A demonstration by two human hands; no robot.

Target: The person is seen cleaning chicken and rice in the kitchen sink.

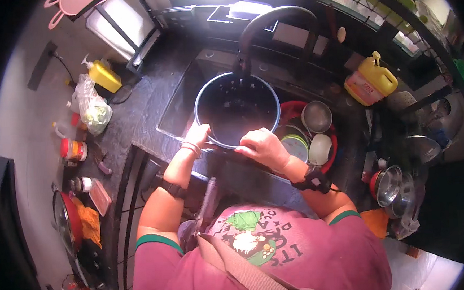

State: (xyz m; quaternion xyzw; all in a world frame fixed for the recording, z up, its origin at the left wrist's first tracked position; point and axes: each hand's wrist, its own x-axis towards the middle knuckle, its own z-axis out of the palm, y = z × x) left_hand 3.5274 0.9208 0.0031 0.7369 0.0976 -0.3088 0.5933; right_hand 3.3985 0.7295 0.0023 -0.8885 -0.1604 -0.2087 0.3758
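Note:
A deep round bucket [237,108] with a dark inside and a pale blue rim stands at the sink, below the dark curved faucet [275,12]. My left hand [196,136] grips its front-left rim, the thumb over the edge. My right hand [262,145] has its fingers curled at the front rim, pinching it. Small bright specks show inside; whether they are water or reflections I cannot tell. Right of the bucket is a red basin [333,154] that holds a metal bowl [316,116], a white bowl [320,149] and green-rimmed dishes [295,143].
On the left counter [134,107] are a yellow pump bottle [106,76], a plastic bag [94,111] and a red-lidded jar [73,150]. A red pan [71,222] stands nearer me. To the right are a yellow jug [370,80] and metal bowls [390,185].

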